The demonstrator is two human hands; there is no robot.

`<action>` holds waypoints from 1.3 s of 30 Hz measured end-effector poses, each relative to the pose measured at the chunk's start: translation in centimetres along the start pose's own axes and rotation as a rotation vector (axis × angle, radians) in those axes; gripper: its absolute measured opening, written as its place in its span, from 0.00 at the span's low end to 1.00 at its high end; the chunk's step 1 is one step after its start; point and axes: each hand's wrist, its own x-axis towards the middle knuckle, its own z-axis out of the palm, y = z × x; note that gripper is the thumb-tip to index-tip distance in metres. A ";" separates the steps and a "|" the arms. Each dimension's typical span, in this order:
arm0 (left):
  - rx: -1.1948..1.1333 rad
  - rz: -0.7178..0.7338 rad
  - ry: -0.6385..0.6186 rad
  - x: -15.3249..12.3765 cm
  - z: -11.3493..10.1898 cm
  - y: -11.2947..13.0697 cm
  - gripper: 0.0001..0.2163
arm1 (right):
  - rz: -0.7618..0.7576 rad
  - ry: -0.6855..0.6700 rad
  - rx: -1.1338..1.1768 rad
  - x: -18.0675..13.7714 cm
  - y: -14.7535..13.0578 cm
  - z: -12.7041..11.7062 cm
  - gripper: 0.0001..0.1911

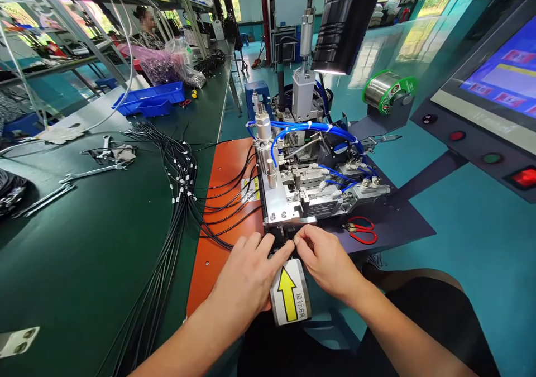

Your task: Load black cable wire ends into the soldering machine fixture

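My left hand (251, 273) lies at the near end of a metal bench machine (278, 201), its fingers bent over the edge below the silver block. Its index finger reaches toward the right fingertips. My right hand (322, 257) pinches thumb and index finger together at the same spot. What either hand grips is too small or hidden behind the fingers. Black cables (226, 204) run over an orange plate (209, 273) into the machine's left side. Just below the hands sits a white label with a yellow arrow (287, 296) on a rounded part.
A bundle of black cables with pale ends (182, 181) lies on the green table (113, 243). Wrenches (94, 171) and a blue tray (154, 100) are farther left. Red-handled cutters (362, 230), a solder spool (385, 91) and a control screen (502, 81) are right. A black lamp (343, 28) hangs above.
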 end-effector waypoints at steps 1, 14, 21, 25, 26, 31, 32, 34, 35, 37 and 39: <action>0.006 -0.007 -0.005 0.0 0.0 0.0 0.42 | 0.079 -0.027 0.047 0.1 0.0 0.1 0.15; -0.010 -0.013 0.013 -0.6 0.2 0.3 0.37 | 0.485 -0.147 0.614 -0.2 -0.3 1.2 0.24; 0.001 -0.028 0.025 -0.5 0.4 0.4 0.37 | 0.466 -0.091 0.715 -0.9 -0.4 2.6 0.26; 0.003 -0.035 -0.040 -0.4 -0.1 0.5 0.41 | 0.465 -0.104 0.709 -0.9 -0.2 2.3 0.24; -0.001 -0.038 -0.049 -0.4 -0.2 0.5 0.42 | 0.461 -0.102 0.698 -1.0 -0.1 2.1 0.25; -0.035 -0.043 -0.006 -0.7 0.2 0.4 0.34 | 0.347 0.083 0.386 -1.8 0.4 0.8 0.30; -0.042 -0.045 0.006 -0.8 0.3 0.4 0.32 | 0.317 0.121 0.323 -2.1 0.3 0.6 0.31; -0.063 -0.041 0.039 -0.9 0.4 0.2 0.29 | 0.272 0.170 0.258 -2.8 -0.1 0.3 0.30; -0.077 -0.034 0.062 -0.9 0.4 0.2 0.28 | 0.249 0.187 0.242 -3.2 -0.5 0.2 0.29; -0.117 -0.025 0.109 -1.1 0.4 0.0 0.25 | 0.179 0.212 0.229 -4.2 -1.5 0.3 0.27; -0.174 -0.028 0.152 -1.2 0.4 -0.1 0.22 | 0.050 0.210 0.226 -5.4 -2.4 0.6 0.22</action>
